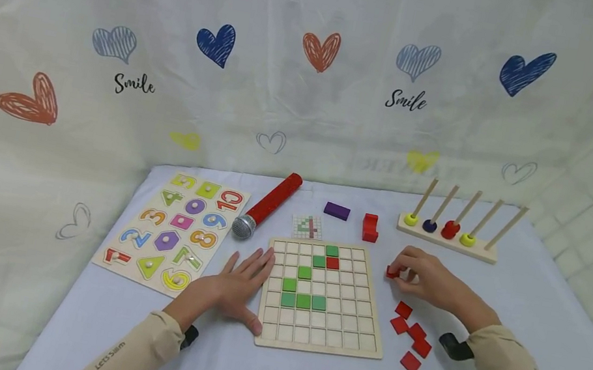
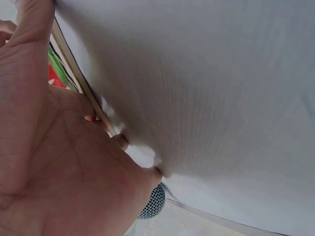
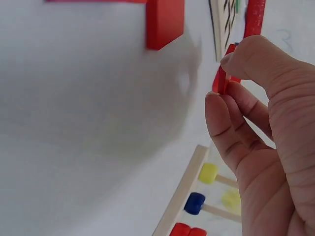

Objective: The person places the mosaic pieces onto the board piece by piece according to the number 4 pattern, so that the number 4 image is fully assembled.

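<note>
A wooden grid board [image 1: 317,339] lies mid-table, with several green square tiles [image 1: 303,300] and one red tile [image 1: 332,262] in its cells. My left hand [image 1: 239,287] rests with spread, straight fingers at the board's left edge; the left wrist view shows mostly its palm. Right of the board, my right hand [image 1: 423,275] pinches a small red square tile [image 1: 392,272] between thumb and fingers. That tile stands on edge in the grip in the right wrist view [image 3: 224,73]. Several loose red tiles [image 1: 416,331] lie on the cloth below the right hand.
A number puzzle board [image 1: 129,268] lies at left beside a red microphone [image 1: 274,198]. Behind the grid are a small pattern card [image 1: 307,227], a purple block [image 1: 337,211] and a red block [image 1: 369,228]. A wooden peg stand with beads [image 1: 476,248] is at back right.
</note>
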Tool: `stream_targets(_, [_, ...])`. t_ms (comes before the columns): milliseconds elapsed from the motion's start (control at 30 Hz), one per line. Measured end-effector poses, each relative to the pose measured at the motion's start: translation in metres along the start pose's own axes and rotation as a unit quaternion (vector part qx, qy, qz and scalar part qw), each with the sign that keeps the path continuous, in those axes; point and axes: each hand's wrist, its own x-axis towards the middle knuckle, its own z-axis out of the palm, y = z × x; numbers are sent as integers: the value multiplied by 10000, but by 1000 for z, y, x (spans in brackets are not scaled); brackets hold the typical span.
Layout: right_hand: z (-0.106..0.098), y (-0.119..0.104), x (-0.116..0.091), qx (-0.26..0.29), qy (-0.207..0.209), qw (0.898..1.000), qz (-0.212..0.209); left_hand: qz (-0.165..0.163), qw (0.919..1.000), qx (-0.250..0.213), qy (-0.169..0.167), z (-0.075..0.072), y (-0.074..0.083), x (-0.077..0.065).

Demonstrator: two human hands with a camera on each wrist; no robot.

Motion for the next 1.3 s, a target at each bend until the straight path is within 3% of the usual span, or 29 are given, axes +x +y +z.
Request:
stream_targets(267, [2,-15,9,81,-56,9998,-174,47,9998,-108,154,10,-9,8])
stream_targets(500, [11,-30,24,226,-64,9991,-364,-40,9999,28,99,5,-5,6])
stream_targets(667, [19,-41,35,313,-279,9984,-379,-9,9999,-97,136,11,-10,10])
stream_targets(967, [34,-59,51,640,-727,9941,-490,12,9998,-203,86,10,-7,9])
stream_targets(1133, [42,-67,61,408,-815,9936,-663,15,9998,-181,76,7,-6,5])
stream_targets(1300, [46,-73,67,139,-580,9949,-817,13,9997,-179,136,10,-7,7])
